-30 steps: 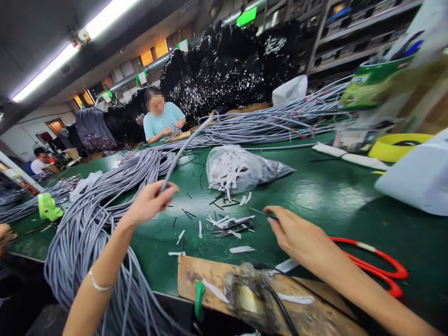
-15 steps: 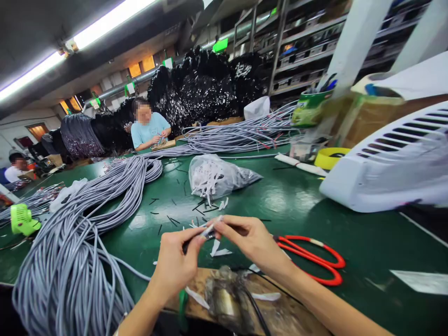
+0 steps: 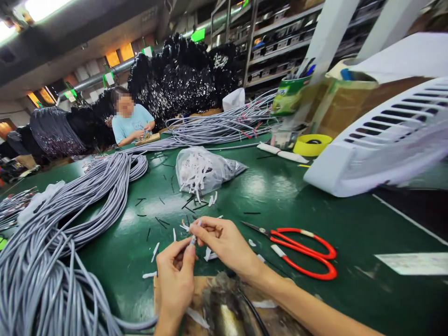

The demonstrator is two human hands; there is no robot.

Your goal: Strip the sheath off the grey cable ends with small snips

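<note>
My left hand pinches the end of a grey cable just above the near edge of the green table. My right hand meets it from the right, its fingers closed on the same cable tip. The cable runs down past my left wrist toward the big grey cable bundle at the left. A worn wooden board with a dark tool on it lies under both wrists. Red-handled scissors lie just right of my right hand.
A clear bag of white strips sits mid-table, with white and black offcuts scattered round it. A white fan housing, a yellow tape roll and boxes stand at the right. More grey cables lie behind. A person in a blue shirt works across the table.
My left hand drew a cable in from the bundle, and both hands came together on its tip near the board. The view swung right.
</note>
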